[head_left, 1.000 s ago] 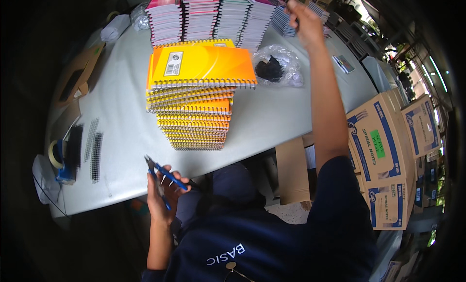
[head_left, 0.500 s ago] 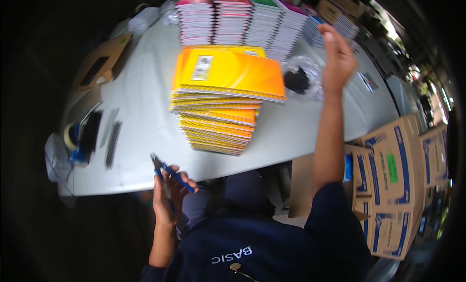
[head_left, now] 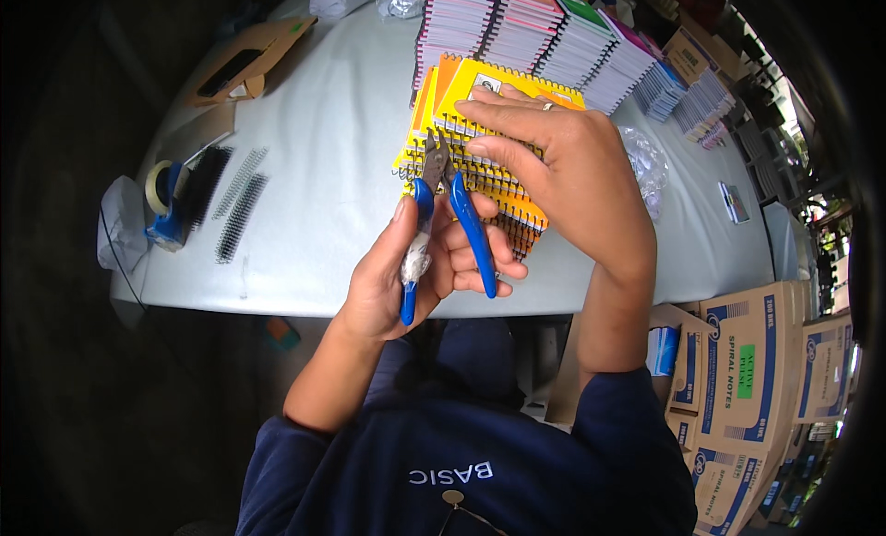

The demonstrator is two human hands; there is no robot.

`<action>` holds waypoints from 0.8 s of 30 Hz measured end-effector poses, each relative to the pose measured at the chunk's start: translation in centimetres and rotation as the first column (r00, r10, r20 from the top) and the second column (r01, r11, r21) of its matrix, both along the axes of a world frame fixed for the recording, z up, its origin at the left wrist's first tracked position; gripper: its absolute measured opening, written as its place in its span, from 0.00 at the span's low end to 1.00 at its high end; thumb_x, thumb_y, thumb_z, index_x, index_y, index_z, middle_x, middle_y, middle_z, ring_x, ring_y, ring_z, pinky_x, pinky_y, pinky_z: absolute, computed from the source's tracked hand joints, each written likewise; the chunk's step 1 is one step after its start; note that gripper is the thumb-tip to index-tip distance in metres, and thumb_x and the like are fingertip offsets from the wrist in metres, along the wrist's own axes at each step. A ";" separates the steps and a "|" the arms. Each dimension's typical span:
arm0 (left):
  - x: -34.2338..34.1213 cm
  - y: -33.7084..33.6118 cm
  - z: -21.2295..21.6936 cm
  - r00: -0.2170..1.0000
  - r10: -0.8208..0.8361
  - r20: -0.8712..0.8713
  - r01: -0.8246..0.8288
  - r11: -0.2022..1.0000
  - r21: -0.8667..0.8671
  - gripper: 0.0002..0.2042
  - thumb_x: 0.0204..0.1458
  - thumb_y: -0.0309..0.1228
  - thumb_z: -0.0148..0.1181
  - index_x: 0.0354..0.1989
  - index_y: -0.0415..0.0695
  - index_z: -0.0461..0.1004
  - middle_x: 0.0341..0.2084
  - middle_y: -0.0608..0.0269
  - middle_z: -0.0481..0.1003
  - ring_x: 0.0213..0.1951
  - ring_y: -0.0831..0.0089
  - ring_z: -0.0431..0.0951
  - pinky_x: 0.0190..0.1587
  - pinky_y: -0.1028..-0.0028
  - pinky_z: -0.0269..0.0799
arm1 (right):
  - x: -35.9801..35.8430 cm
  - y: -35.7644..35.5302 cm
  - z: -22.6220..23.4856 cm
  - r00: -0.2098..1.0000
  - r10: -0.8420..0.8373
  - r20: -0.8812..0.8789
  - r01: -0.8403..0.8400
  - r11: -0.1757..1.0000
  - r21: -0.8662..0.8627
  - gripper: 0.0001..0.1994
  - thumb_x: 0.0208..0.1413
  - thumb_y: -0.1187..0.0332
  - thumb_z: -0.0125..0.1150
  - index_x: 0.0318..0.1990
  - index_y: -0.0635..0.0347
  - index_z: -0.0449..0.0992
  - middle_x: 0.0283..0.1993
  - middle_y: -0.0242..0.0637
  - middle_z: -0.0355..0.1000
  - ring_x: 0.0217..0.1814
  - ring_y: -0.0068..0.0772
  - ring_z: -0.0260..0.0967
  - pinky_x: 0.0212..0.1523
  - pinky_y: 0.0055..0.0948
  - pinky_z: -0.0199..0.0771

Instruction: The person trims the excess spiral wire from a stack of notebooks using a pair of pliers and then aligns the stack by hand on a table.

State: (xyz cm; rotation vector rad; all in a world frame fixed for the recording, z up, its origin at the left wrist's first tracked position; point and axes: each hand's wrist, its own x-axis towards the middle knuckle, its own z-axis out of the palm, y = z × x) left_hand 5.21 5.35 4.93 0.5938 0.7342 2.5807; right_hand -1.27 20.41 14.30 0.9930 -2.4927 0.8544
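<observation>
A tall stack of yellow-orange spiral notebooks (head_left: 454,85) stands on the table in front of me, wire-bound edges toward me. In my left hand (head_left: 445,276) is a pair of blue-handled cutting pliers (head_left: 473,236), its handles spread apart. White wrapping covers part of one handle. The metal jaws point up at the notebooks' coils near the top left of the stack; whether they touch a coil I cannot tell. My right hand (head_left: 577,157) rests over the top notebook with its fingers stretched out, hiding part of the cover.
Behind stand stacks of pink, red, green and purple notebooks (head_left: 577,47). Loose black binding coils (head_left: 245,217) lie left, beside a blue tape dispenser (head_left: 166,227). Cardboard (head_left: 263,60) lies far left, clear plastic (head_left: 646,162) right of the stack. Cartons (head_left: 748,370) stand at the lower right.
My left hand has brought the pliers up from the table's front edge to the stack. My right hand has come down from the far right onto the top notebook. The view has shifted.
</observation>
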 end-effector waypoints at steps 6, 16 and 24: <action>1.0 -0.6 1.7 0.961 0.272 0.054 -0.223 0.874 -0.431 0.28 0.59 0.55 0.29 0.44 0.39 0.63 0.22 0.59 0.67 0.21 0.73 0.66 0.25 0.74 0.69 | 0.0 0.0 -0.2 0.999 0.039 -0.027 -0.039 0.999 -0.006 0.13 0.48 0.71 0.61 0.43 0.59 0.77 0.44 0.49 0.73 0.52 0.42 0.70 0.52 0.30 0.67; 1.2 -1.4 0.2 0.988 -0.005 0.152 0.015 0.998 -0.063 0.33 0.58 0.56 0.30 0.54 0.35 0.59 0.40 0.44 0.71 0.46 0.50 0.73 0.51 0.54 0.67 | 0.3 -0.3 0.4 0.997 -0.007 -0.077 0.013 0.997 0.076 0.16 0.42 0.70 0.66 0.42 0.57 0.78 0.42 0.45 0.74 0.45 0.40 0.73 0.46 0.27 0.71; 1.3 -1.1 -0.2 0.950 0.312 -0.033 -0.297 0.859 -0.417 0.26 0.59 0.52 0.34 0.47 0.37 0.63 0.28 0.56 0.70 0.27 0.64 0.74 0.34 0.66 0.71 | 0.4 -0.2 0.2 0.993 -0.008 -0.118 0.022 0.993 0.114 0.15 0.42 0.71 0.66 0.42 0.56 0.78 0.41 0.44 0.75 0.42 0.38 0.75 0.43 0.26 0.73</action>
